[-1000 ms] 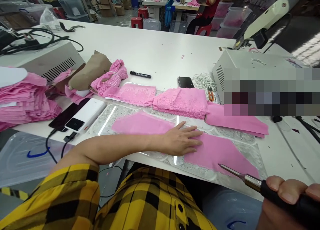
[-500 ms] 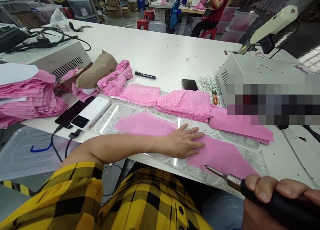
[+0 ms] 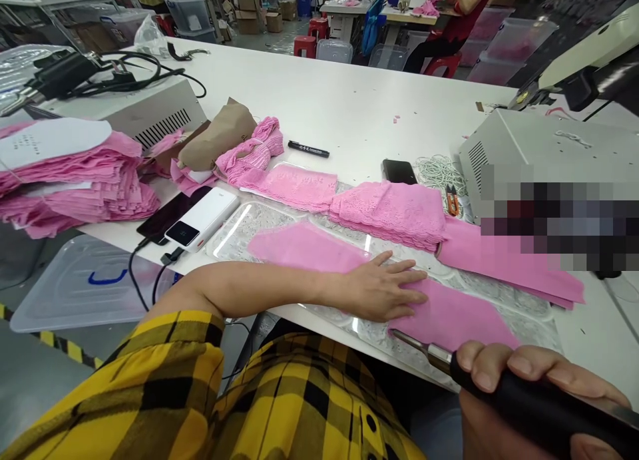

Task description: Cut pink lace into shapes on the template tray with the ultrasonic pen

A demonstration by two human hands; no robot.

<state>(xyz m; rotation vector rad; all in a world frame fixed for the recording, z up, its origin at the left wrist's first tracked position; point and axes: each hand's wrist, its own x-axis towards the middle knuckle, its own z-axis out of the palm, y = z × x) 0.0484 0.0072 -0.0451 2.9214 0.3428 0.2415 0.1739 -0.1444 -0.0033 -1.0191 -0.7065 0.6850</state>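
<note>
My left hand [image 3: 384, 288] lies flat with fingers spread, pressing on pink fabric on a clear, patterned plastic template [image 3: 232, 237]. One pink fabric piece [image 3: 307, 245] shows left of the hand and another pink piece [image 3: 456, 313] on its right. In the lower right, my right hand [image 3: 519, 380] is wrapped round a black-handled tool [image 3: 544, 407] with a slim metal tip. That tip is at the near left edge of the right-hand fabric piece. Behind the template lie a stack of pink lace fabric [image 3: 392, 210] and a folded plain pink stack [image 3: 514, 260].
A pile of pink cut pieces [image 3: 94, 180], a white power bank [image 3: 202, 217] and a dark phone [image 3: 172, 214] sit to the left. Grey boxes [image 3: 549, 147] stand on the table. A marker [image 3: 308, 148], black case [image 3: 399, 172] and orange snips [image 3: 452, 200] lie behind. A person in red [image 3: 469, 14] sits beyond.
The tool's tip has moved left along the near side of the fabric and now meets its edge. My left hand stays flat on the fabric. The view has shifted a little.
</note>
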